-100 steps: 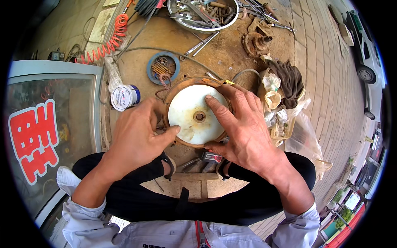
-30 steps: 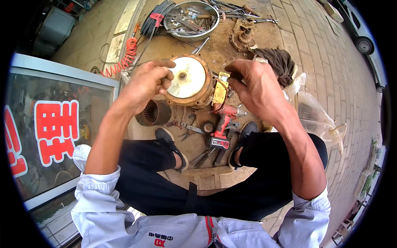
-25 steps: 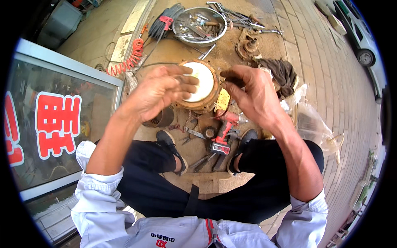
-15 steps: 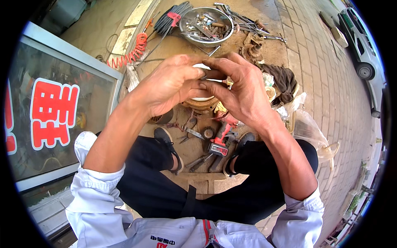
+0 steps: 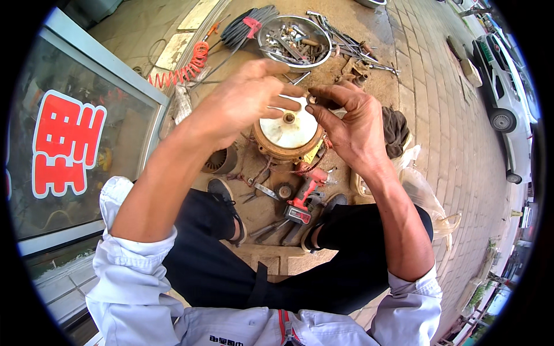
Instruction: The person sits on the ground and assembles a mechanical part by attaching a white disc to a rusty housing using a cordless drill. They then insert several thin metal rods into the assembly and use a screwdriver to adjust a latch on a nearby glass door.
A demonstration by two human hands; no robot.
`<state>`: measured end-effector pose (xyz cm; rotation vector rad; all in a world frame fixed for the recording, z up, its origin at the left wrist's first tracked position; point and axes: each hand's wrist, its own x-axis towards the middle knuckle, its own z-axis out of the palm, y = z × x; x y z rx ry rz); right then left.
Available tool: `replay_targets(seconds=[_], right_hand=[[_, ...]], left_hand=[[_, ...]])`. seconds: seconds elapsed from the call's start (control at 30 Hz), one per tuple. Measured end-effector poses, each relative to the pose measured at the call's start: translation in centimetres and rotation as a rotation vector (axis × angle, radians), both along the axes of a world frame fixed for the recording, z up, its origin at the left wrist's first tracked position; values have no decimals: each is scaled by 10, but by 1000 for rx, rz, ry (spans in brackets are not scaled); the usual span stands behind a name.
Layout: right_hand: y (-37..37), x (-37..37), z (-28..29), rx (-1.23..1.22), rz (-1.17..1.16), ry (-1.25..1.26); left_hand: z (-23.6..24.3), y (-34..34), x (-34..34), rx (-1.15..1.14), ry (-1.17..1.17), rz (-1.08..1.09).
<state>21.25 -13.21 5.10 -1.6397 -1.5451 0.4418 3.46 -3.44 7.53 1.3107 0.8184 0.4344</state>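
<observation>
Basically, what matters is where the hub sits vs. the fingertips. The right hand (image 5: 312,100) is closed in a pinch, thumb + index tips on a small roundish piece (image 5: 312,100), too small to ID. The left hand (image 5: 245,95) has fingers stretched out & apart, w/ nothing visible in it. Its fingertips overlap the upper part of the white disc (image 5: 280,134); can't tell if they touch. The disc lies face up inside the rusty housing (image 5: 291,155), on the ground nr the feet. It's round, so no long axis to go by — just the centre hub (image 5: 289,117), which is down & to the left of the right-hand pinch, and just below the left fingertips. Left's a bit nearer, then, but right has the piece. Round abt: red power tool (image 5: 311,183) below the housing, hollow metal cylinder (image 5: 218,161) to its lower left, metal bowl (image 5: 329,51) of hardware beyond, dark cloth (image 5: 396,135) off to the right — past the right hand.
</observation>
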Motion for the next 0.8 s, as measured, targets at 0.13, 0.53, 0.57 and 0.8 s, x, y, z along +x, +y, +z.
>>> replay_targets(seconds=[0.13,0.53,0.57,0.8], right_hand=[[1,4,-6,-70,2,-14],[2,15,-28,-286,-37,8],[2,16,-29,-303,-20,-22],[-6,19,-35,-613,118,-153]], left_hand=[[5,15,-12,83,-28,84],[2,21,-24,167,32,84],[1,21,-24,193,41,74],[-7,21,-25,390,121,23]])
